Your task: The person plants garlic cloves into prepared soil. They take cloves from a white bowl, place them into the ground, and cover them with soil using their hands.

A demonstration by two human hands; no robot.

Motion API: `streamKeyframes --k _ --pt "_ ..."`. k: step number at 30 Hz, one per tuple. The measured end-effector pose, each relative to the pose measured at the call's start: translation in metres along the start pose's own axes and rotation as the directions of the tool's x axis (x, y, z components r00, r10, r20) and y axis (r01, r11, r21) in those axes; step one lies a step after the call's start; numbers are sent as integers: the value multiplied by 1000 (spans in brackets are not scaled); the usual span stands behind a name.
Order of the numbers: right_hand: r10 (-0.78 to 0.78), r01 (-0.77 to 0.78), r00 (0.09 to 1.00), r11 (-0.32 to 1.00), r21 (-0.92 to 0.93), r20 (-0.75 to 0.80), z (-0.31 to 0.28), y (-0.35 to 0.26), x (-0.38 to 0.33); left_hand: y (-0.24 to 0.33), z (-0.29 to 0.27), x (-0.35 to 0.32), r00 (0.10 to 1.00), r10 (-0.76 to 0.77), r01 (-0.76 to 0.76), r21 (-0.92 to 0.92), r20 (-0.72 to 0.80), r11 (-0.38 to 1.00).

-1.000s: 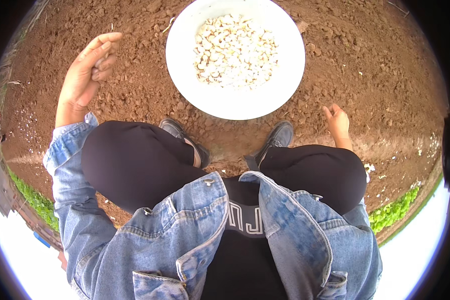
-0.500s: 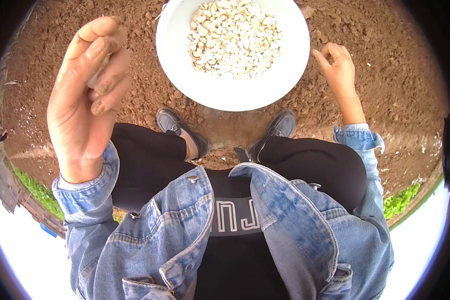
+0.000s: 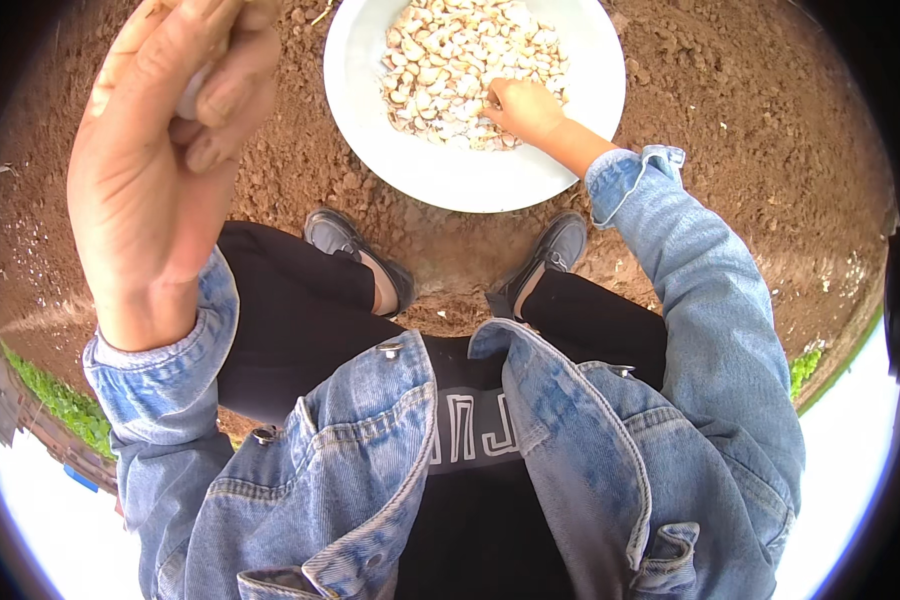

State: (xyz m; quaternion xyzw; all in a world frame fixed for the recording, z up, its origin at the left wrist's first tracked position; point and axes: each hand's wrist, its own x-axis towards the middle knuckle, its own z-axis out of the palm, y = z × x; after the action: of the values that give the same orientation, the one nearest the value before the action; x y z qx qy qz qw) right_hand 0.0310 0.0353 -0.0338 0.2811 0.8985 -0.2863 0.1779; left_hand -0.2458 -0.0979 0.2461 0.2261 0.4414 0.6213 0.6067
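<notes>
A wide white basin (image 3: 440, 180) stands on the soil just beyond my feet, with a heap of pale garlic cloves (image 3: 435, 75) in it. My right hand (image 3: 527, 110) reaches over the basin's right rim, its bent fingers closed against the cloves. What lies between those fingertips is hidden. Raised at the upper left, close to the camera, my left hand (image 3: 160, 170) has its fingers curled around a whitish garlic clove (image 3: 192, 92), seen only in part. Soil marks its fingers, and the fingertips run up to the top edge of the view.
Loose brown soil (image 3: 740, 130) surrounds the basin. My two grey shoes (image 3: 564, 240) are planted apart on the near side of it. Green plants (image 3: 60, 395) grow along the field's edge at the far left, and small pale bits dot the ground at right.
My right hand has moved left from beside the basin into the cloves. My left hand has risen slightly, still closed on the clove. The basin sits slightly higher and farther right in view.
</notes>
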Motion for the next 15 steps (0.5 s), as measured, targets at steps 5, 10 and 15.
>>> streamKeyframes --k 5,10,15 --pt "-94 78 992 981 -179 -81 19 -3 -8 -1 5 -6 995 18 -13 49 -98 999" --pt "8 -25 999 943 331 53 -3 5 -6 2 -1 -17 999 43 -43 2 -8 999" --pt "-3 -233 970 262 937 242 -20 25 6 7 3 -25 999 35 -32 -65 40 997"
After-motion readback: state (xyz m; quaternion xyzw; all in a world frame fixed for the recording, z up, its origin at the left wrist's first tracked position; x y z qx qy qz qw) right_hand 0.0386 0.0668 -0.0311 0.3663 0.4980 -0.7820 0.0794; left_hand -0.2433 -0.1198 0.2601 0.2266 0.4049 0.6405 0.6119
